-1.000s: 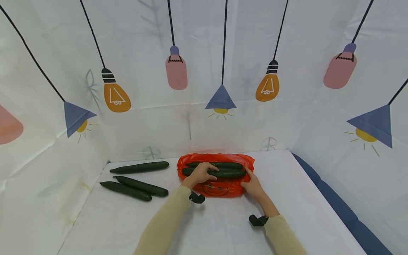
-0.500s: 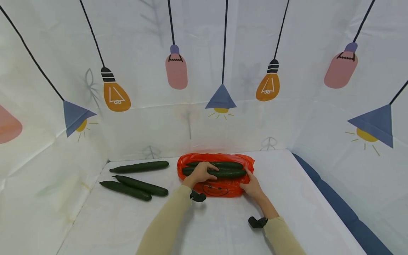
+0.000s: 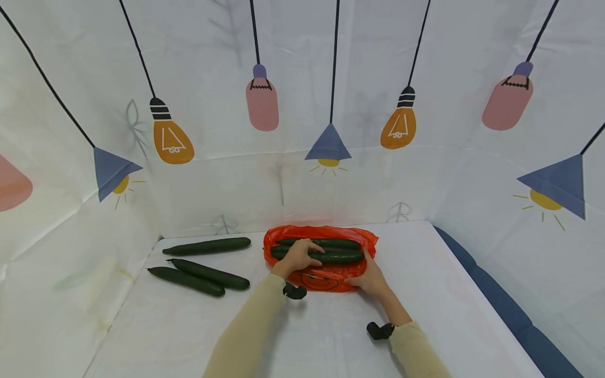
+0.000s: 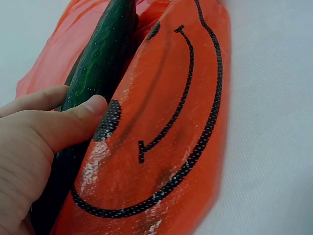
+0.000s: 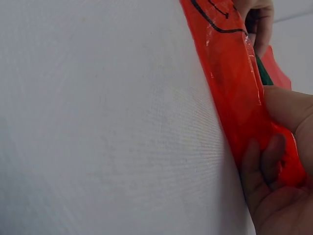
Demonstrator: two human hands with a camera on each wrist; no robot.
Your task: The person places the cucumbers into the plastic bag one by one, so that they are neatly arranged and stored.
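Two dark green cucumbers lie side by side in the mouth of a red plastic bag (image 3: 288,231) with a black smiley print. The front cucumber (image 3: 342,256) is gripped by my left hand (image 3: 296,257), thumb on its near side, fingers over the far side. The rear cucumber (image 3: 337,244) lies just behind it. At the bag's right end my right hand (image 3: 375,277) grips the plastic; in the right wrist view the thumb (image 5: 286,105) is over the bag's edge and several fingers (image 5: 254,171) curl under its outer side.
To the left on the white-covered table (image 3: 326,336) rest more cucumbers: one at the back (image 3: 208,247), and two nearer ones, the upper (image 3: 210,274) overlapping the lower (image 3: 184,282). A white sheet (image 3: 293,184) with printed lamps hangs behind. Blue padding (image 3: 501,299) runs along the right edge.
My right thumb has slid left along the bag's front right part, and the right hand has shifted slightly left. The left hand keeps its hold on the front cucumber.
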